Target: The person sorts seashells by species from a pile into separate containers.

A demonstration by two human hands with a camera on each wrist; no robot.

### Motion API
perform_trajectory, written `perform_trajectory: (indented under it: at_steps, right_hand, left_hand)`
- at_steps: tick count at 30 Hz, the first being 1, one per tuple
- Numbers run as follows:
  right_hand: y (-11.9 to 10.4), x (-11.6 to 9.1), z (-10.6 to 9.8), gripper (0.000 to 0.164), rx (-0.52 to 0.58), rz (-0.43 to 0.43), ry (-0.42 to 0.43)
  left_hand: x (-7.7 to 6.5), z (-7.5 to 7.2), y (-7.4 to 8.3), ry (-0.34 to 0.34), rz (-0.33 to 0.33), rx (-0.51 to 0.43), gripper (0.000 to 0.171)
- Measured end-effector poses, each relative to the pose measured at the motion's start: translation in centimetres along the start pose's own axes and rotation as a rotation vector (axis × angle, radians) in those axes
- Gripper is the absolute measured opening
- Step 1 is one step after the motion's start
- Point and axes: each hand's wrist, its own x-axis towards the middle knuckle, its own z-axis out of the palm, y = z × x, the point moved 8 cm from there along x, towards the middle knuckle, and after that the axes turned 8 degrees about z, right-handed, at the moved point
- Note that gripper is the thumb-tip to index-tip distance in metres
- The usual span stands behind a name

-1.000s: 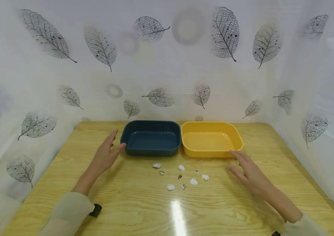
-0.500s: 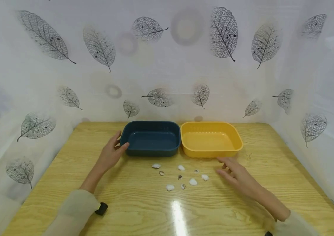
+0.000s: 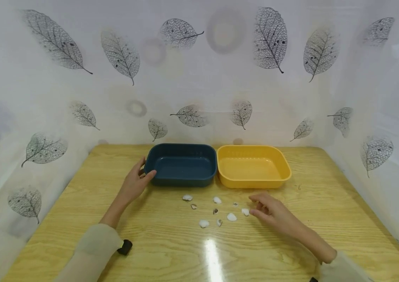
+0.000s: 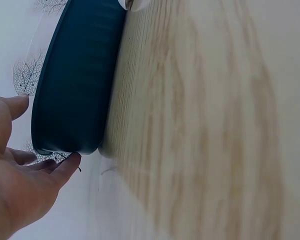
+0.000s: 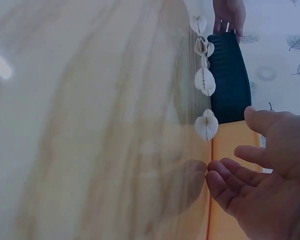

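A dark blue plastic basin (image 3: 181,164) stands at the back of the table, and my left hand (image 3: 134,186) is at its left end. In the left wrist view, a fingertip of this hand (image 4: 25,185) touches the basin's end wall, with the thumb apart from the fingers. Several small shells lie on the table before the basins, among them a white seashell (image 3: 245,212). Right beside that shell is my right hand (image 3: 273,213), fingers loosely bent and thumb apart. In the right wrist view, nothing shows between the fingers of this hand (image 5: 270,185).
A yellow basin (image 3: 253,183) adjoins the blue one on its right. Both stand on a light wooden table (image 3: 157,243) near its back edge. Behind and at the sides hangs a pale sheet (image 3: 199,86) with a leaf print.
My right hand has moved left and nearer, from the yellow basin's front right corner to the white seashell. My left hand has shifted slightly right, onto the blue basin's left end.
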Motion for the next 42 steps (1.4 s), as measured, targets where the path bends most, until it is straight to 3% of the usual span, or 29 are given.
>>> perform_trajectory:
  at_steps: [11,26,33,42]
  right_hand:
    - [-0.7,0.6,1.4,0.027,-0.042,-0.011,-0.086]
    - [-0.7,1.3,1.9,0.015,-0.096,0.018,-0.055]
    - [-0.9,1.4,1.6,0.010,-0.128,0.011,-0.037]
    - [-0.5,1.3,1.5,0.010,-0.072,0.068,-0.071]
  left_hand:
    - [0.2,0.3,0.2,-0.019,-0.013,-0.002,0.077]
    - [-0.2,0.6,0.4,-0.013,-0.030,-0.045,0.082]
    - [-0.4,0.5,0.7,-0.014,-0.021,-0.008,0.081]
    - [-0.4,0.6,0.8,-0.033,-0.043,0.050,0.079]
